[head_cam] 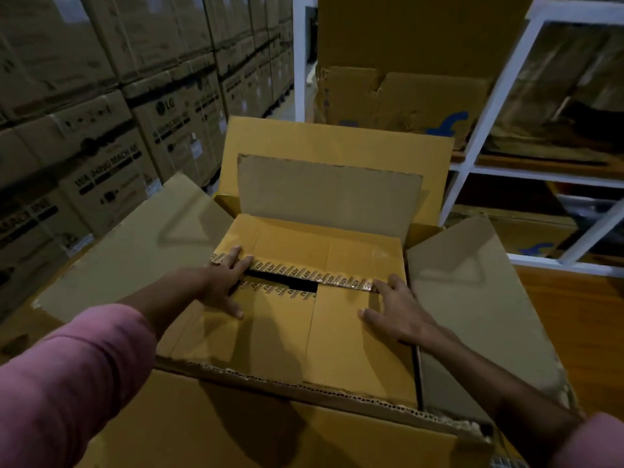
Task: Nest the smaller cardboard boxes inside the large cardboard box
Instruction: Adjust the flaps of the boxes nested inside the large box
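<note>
Both hands lie spread and flat, left hand (224, 282) and right hand (395, 309), pressing the top flaps of a smaller box (287, 336) seated inside the large box (337, 437). One box looks nested; the outer flaps remain open.
</note>
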`<state>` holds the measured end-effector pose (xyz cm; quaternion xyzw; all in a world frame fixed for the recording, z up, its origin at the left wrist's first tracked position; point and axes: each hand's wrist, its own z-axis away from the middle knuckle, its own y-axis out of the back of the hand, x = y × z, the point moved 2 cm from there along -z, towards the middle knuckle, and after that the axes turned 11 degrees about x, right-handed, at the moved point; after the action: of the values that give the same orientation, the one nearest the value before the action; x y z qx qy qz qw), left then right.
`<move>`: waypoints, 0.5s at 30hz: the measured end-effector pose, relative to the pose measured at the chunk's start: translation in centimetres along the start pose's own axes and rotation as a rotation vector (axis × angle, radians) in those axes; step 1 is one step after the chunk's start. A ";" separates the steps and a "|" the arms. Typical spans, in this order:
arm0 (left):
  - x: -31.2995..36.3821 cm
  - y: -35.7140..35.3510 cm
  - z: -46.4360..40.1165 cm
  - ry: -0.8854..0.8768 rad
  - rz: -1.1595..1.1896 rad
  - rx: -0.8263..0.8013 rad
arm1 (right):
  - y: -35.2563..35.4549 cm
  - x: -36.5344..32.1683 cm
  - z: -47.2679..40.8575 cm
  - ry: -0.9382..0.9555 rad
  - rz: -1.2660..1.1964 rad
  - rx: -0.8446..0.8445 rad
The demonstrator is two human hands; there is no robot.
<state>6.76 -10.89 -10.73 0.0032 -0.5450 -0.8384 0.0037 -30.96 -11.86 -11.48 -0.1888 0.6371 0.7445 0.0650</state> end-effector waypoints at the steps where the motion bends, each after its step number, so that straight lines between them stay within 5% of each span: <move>1: 0.1 -0.6 0.0 0.006 -0.034 -0.029 | -0.5 0.1 0.1 0.011 0.015 -0.013; 9: 1.7 -1.7 1.3 -0.067 -0.139 -0.059 | -2.1 0.6 -0.3 0.030 0.226 -0.072; 13: 2.4 -1.4 2.1 -0.064 -0.215 0.039 | -0.9 -3.2 1.6 0.231 0.629 0.075; 15: 3.2 -0.8 2.3 -0.110 -0.209 0.119 | -1.6 -5.4 2.0 0.390 0.561 0.108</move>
<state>3.50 -8.49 -10.54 0.0141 -0.5899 -0.7993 -0.1138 -25.88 -8.87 -10.78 -0.1412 0.7031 0.6485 -0.2553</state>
